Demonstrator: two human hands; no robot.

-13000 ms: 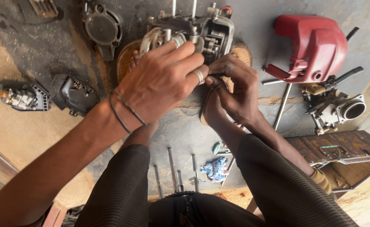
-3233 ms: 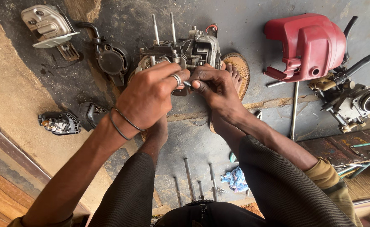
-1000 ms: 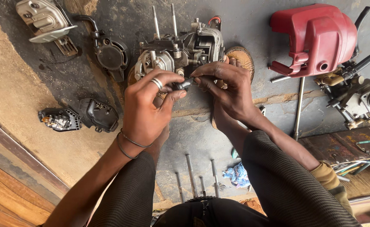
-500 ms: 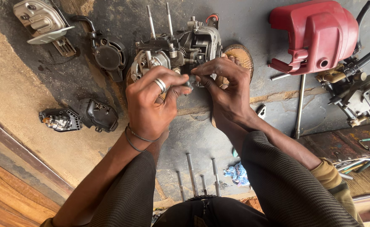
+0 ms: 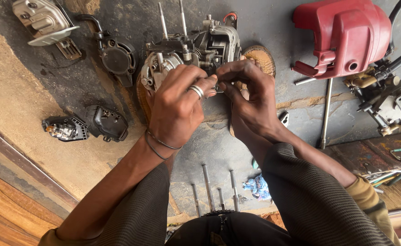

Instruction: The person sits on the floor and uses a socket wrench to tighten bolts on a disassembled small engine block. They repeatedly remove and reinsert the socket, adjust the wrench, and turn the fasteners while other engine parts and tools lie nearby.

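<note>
A small grey metal engine block (image 5: 196, 48) with two upright studs sits on a round wooden disc (image 5: 260, 57) on the dark floor. My left hand (image 5: 177, 107), with a ring and wrist bands, is curled over the engine's near side. My right hand (image 5: 250, 98) meets it from the right. The fingertips of both hands pinch a small metal part (image 5: 215, 85) against the engine. What the part is cannot be made out.
A red engine cover (image 5: 344, 34) lies at the upper right, with a carburettor assembly (image 5: 392, 102) and a long rod (image 5: 325, 114) below it. A silver muffler (image 5: 43, 20), black covers (image 5: 116, 54) and small black parts (image 5: 86, 125) lie left. Several bolts (image 5: 207, 187) and a blue rag (image 5: 257, 187) lie near me.
Both hands have drawn closer together over the engine's near side, fingertips now meeting on the small part. The view has shifted slightly.
</note>
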